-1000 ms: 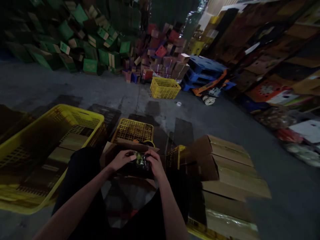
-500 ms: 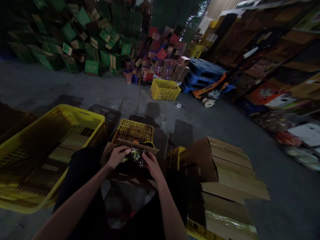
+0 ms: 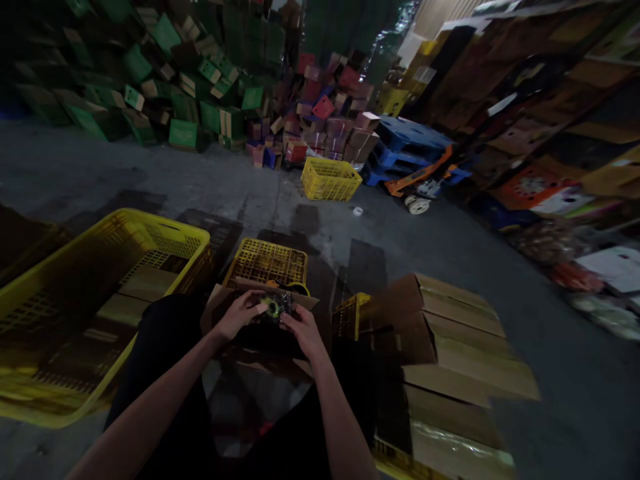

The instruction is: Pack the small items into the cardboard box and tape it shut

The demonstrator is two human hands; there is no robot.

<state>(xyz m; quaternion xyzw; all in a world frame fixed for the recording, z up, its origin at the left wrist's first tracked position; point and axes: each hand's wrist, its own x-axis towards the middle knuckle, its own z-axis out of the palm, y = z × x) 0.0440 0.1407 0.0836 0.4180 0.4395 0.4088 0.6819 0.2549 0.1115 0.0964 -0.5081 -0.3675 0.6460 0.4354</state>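
Between my hands is a small, shiny clear plastic packet (image 3: 275, 307) with a yellow-green, dark-centred round thing showing through; its exact kind is unclear. My left hand (image 3: 238, 316) pinches the packet's left side, thumb towards the middle. On its right side, the fingers of my right hand (image 3: 303, 325) are closed at the edge. Both hands are above an open cardboard box (image 3: 311, 305) between my knees, whose dark inside is hidden. Just beyond the box stands a yellow crate (image 3: 269, 259) with a grid surface, a small orange and yellow item at its near edge.
A large yellow crate (image 3: 165, 230) at my left holds cardboard pieces. To my right, folded cardboard boxes (image 3: 465, 357) lie over another yellow crate. Farther off are a yellow basket (image 3: 331, 181), blue pallets (image 3: 413, 137), an orange pallet jack (image 3: 423, 175) and heaped green boxes (image 3: 184, 135).
The packet has turned between my fingers, its yellow-green part now showing more to the left. My left hand has shifted slightly right with its thumb further over the packet; my right fingers have curled in.
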